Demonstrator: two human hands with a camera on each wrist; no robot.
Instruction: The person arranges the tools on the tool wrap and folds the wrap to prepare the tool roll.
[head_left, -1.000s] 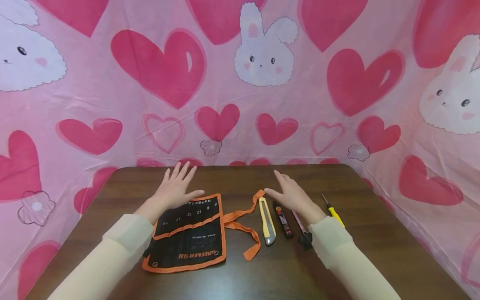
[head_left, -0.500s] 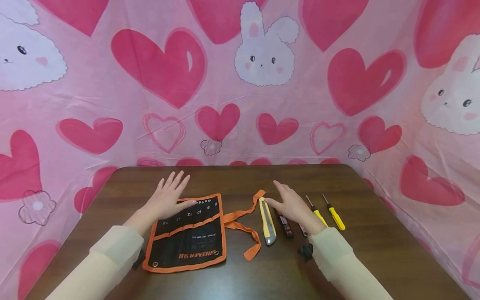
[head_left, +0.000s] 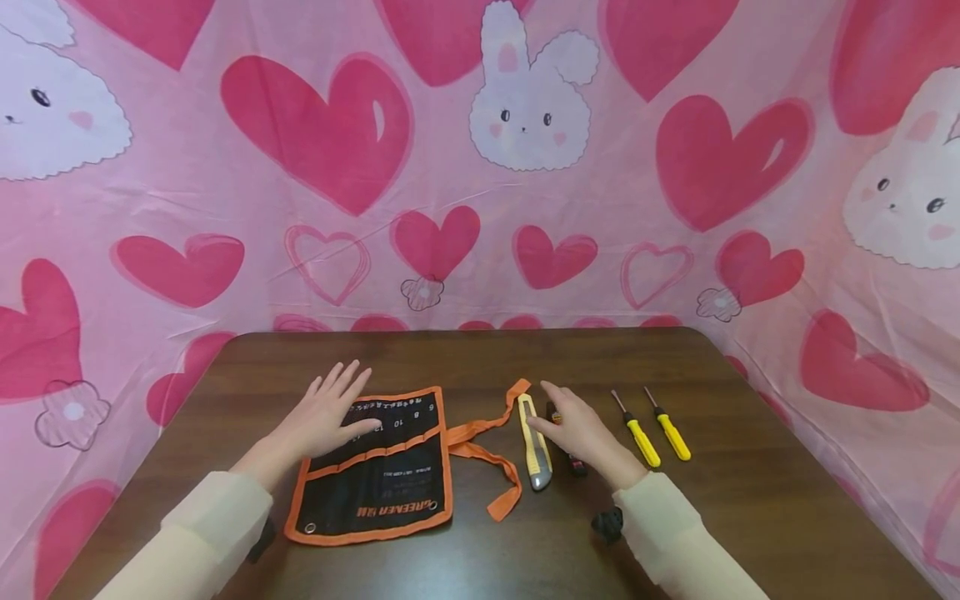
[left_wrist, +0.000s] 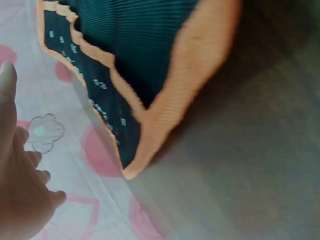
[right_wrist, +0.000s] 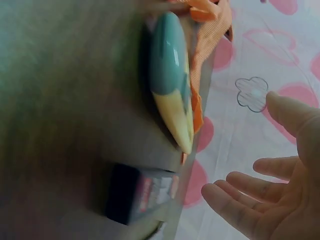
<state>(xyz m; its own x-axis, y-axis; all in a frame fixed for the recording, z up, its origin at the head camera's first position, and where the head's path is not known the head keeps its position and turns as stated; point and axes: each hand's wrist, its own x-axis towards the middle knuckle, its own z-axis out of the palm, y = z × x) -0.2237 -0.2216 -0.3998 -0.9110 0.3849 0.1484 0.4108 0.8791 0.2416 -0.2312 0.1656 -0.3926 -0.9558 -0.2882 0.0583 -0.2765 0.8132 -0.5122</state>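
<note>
My left hand [head_left: 318,421], fingers spread and straight, hovers over the left part of a black tool pouch [head_left: 397,483] with orange edging. It holds nothing. My right hand [head_left: 581,429] is held above the tools right of the pouch, fingers extended and nothing in its grasp. Under its thumb side lies a yellow utility knife [head_left: 537,458] with a grey end. Partly covered by that hand is a small black box [right_wrist: 145,192] with a printed label. A metal tool end [right_wrist: 159,230] shows beside the box in the right wrist view; the rest of it is hidden.
Two yellow-handled screwdrivers [head_left: 643,446] [head_left: 675,435] lie side by side at the right. Orange tie straps [head_left: 480,454] trail from the pouch toward the knife. Behind the brown table [head_left: 465,358] hangs a pink cloth [head_left: 465,192] with hearts and rabbits.
Both hands have drawn back toward the person, the left one also leftward. Both screwdrivers are now fully uncovered, while the metal tool beside the box is hidden in the head view.
</note>
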